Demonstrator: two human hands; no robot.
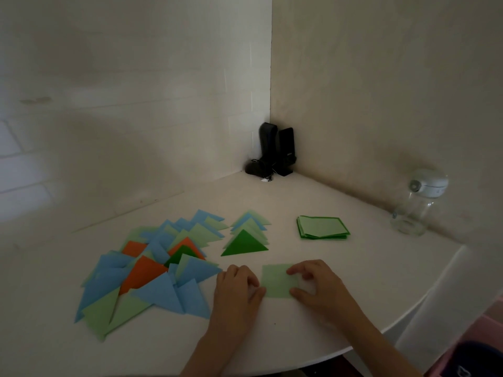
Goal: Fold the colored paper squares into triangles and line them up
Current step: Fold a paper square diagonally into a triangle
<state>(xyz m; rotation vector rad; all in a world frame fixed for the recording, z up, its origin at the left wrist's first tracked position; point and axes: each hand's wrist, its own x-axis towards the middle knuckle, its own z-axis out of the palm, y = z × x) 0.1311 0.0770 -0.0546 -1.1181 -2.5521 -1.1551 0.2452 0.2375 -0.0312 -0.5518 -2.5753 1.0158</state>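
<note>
Here one pale green square (277, 281) lies flat on the bench (340, 208), left hand (239, 289) and right hand (318, 287) fingers pressing its edges; triangle pile (152, 268) too overlapped to count.

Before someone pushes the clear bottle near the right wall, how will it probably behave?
The clear bottle looks empty, so it is probably light and would slide easily on the smooth white table. It stands tall and upright with a bulky white lid, so a push near the top may tip it. If it falls, its rounded body would likely roll.
</note>
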